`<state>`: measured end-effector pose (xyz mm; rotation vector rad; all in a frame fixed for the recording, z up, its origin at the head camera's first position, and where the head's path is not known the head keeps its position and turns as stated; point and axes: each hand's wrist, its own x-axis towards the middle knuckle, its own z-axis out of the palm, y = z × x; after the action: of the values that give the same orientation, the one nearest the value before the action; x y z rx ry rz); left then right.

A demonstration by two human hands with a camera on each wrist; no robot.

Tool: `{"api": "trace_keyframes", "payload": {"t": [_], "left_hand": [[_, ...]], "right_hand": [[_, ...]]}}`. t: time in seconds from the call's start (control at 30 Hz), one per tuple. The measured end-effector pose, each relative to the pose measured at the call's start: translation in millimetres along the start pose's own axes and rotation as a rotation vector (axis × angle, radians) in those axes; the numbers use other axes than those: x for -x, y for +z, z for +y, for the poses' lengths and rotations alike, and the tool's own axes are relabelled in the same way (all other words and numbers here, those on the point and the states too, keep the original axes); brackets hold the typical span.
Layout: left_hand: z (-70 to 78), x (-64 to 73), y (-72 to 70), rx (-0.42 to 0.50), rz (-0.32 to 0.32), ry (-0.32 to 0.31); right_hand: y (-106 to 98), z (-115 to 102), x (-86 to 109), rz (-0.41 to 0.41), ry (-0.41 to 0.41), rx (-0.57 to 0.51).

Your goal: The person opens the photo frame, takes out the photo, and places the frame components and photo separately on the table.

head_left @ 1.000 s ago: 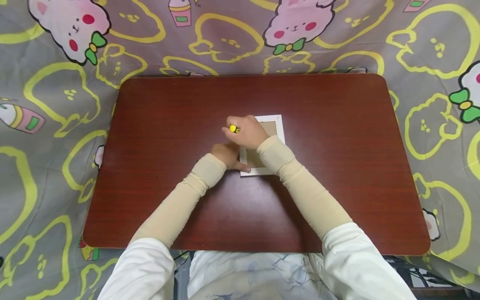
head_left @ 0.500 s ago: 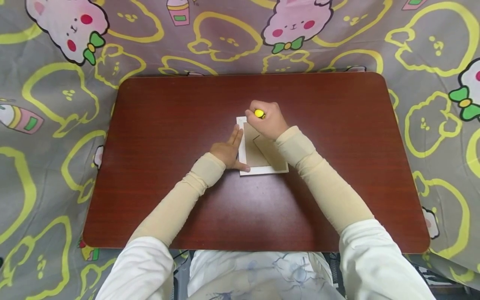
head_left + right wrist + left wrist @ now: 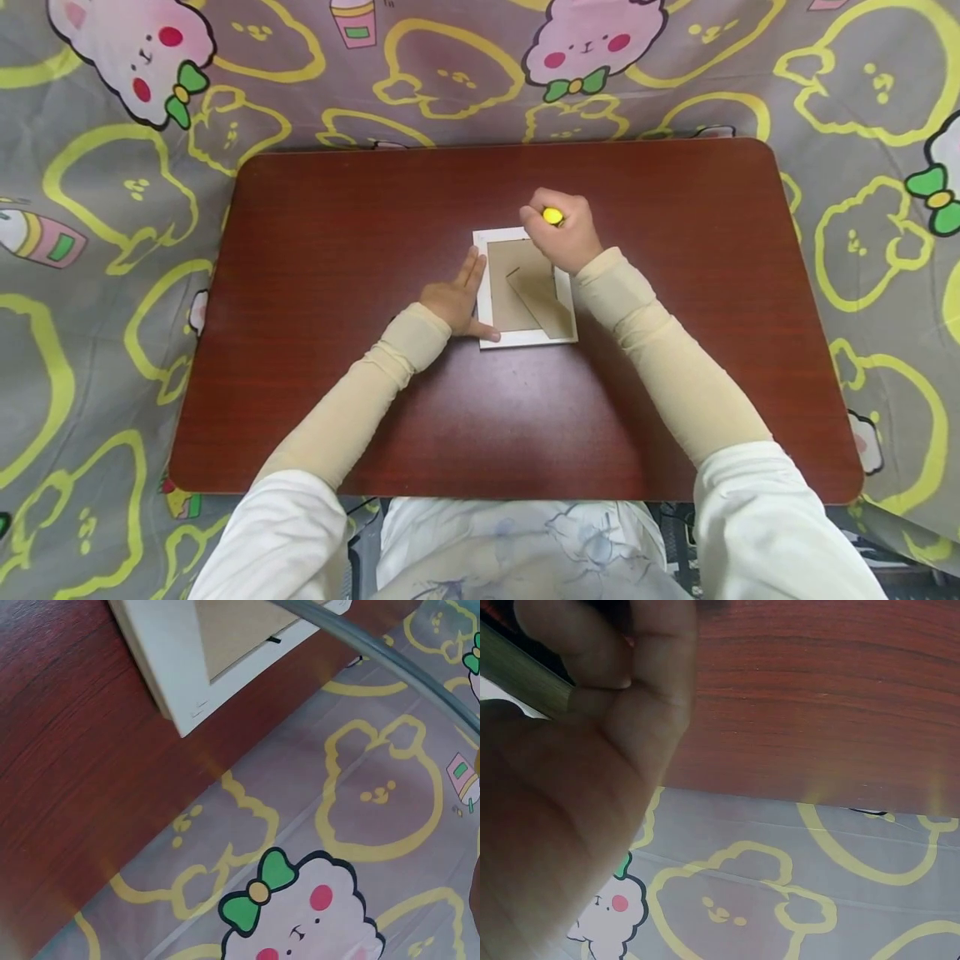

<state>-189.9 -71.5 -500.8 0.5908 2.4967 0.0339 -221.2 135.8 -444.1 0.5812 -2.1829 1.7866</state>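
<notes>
A white picture frame (image 3: 517,338) lies on the table with its brown backing board (image 3: 504,304) facing up. My left hand (image 3: 454,302) rests against its left side, with straight fingers along the border and the thumb at the near left corner. Above the frame's far right part, my right hand (image 3: 564,233) grips a screwdriver, its yellow handle end (image 3: 552,217) showing by the thumb. In the right wrist view the metal shaft (image 3: 390,656) crosses above the frame, near a small black tab (image 3: 275,640) at the board's edge. The shaft's tip is out of view.
The reddish-brown table (image 3: 337,217) has rounded corners and extends well past the frame on all sides. A grey cloth with cartoon prints (image 3: 450,75) hangs behind and beside it. The person sits at the near edge.
My right hand has moved right with the screwdriver, from the frame's left side to its far right part, uncovering the backing board. The left hand stays at the left edge, its fingers now in plain sight.
</notes>
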Motion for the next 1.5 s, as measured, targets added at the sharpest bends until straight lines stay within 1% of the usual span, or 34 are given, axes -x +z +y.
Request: {"api": "trace_keyframes", "payload": {"t": [0.1, 0.3, 0.43, 0.47, 0.53, 0.6, 0.67, 0.73, 0.8, 0.83, 0.87, 0.9, 0.97, 1.03, 1.07, 1.1, 1.13, 1.2, 1.27, 1.33, 1.43, 1.5], "left_hand": [[1.8, 1.3, -2.9, 0.003, 0.006, 0.003], [2.1, 1.3, -5.5, 0.002, 0.015, 0.002], [1.2, 1.7, -5.8, 0.009, 0.026, 0.007], [0.8, 2.2, -5.6, 0.011, 0.026, 0.006], [0.0, 3.2, -4.9, 0.01, 0.022, 0.001], [-0.5, 3.8, -3.5, 0.005, 0.01, -0.003], [-1.1, 4.2, -2.2, 0.009, -0.001, -0.004], [-2.2, 3.6, -0.5, 0.019, -0.008, -0.001], [-4.2, 2.4, 1.7, 0.027, -0.008, 0.001], [-5.3, 1.8, 2.5, 0.035, -0.009, -0.001], [-6.4, 1.1, 3.2, 0.042, -0.008, -0.002], [-7.5, 0.3, 4.0, 0.047, -0.01, -0.006], [-9.4, -1.0, 4.7, 0.05, -0.011, -0.012], [-9.5, -1.8, 3.7, 0.055, -0.016, -0.015], [-9.2, -2.0, 3.0, 0.056, -0.016, -0.014], [-8.7, -2.2, 2.2, 0.055, -0.019, -0.013], [-8.0, -2.2, 1.5, 0.053, -0.021, -0.011], [-6.3, -2.0, 0.1, 0.049, -0.029, -0.01], [-5.0, -1.8, -0.1, 0.044, -0.033, -0.011], [-3.4, -1.1, -0.4, 0.041, -0.037, -0.014], [1.1, 2.3, -1.4, 0.051, -0.025, -0.011], [4.3, 4.3, -2.9, 0.055, -0.018, -0.006]], "right_hand": [[-7.0, -2.9, 0.3, 0.029, -0.014, -0.036], [-16.1, -7.9, 2.0, 0.063, -0.039, -0.159], [-14.7, -10.5, 3.7, 0.063, -0.027, -0.17], [-13.9, -10.6, 4.3, 0.063, -0.015, -0.182], [-12.7, -10.3, 5.6, 0.089, 0.027, -0.202], [-14.7, -9.2, 6.7, 0.138, 0.054, -0.252], [-20.7, -9.2, 7.0, 0.193, 0.086, -0.337], [-31.2, -11.3, 6.1, 0.249, 0.127, -0.4], [-45.1, -14.3, 5.0, 0.281, 0.208, -0.444], [-52.7, -15.2, 4.5, 0.285, 0.267, -0.44], [-60.4, -15.4, 4.3, 0.281, 0.332, -0.406], [-68.3, -14.5, 4.8, 0.257, 0.394, -0.317], [-83.5, -10.0, 7.7, 0.161, 0.529, -0.076], [-97.2, -1.2, 12.5, 0.044, 0.604, 0.211], [-103.3, 4.3, 16.0, -0.005, 0.628, 0.343], [-108.9, 10.2, 20.0, -0.044, 0.643, 0.466], [-114.1, 16.7, 24.3, -0.067, 0.66, 0.553], [-123.0, 30.5, 33.8, -0.073, 0.678, 0.683], [-131.1, 43.7, 43.7, -0.071, 0.704, 0.773], [-139.0, 55.1, 52.6, -0.097, 0.72, 0.866], [-148.8, 67.2, 64.3, -0.142, 0.734, 0.966], [-153.5, 71.1, 69.4, -0.16, 0.747, 1.001]]}}
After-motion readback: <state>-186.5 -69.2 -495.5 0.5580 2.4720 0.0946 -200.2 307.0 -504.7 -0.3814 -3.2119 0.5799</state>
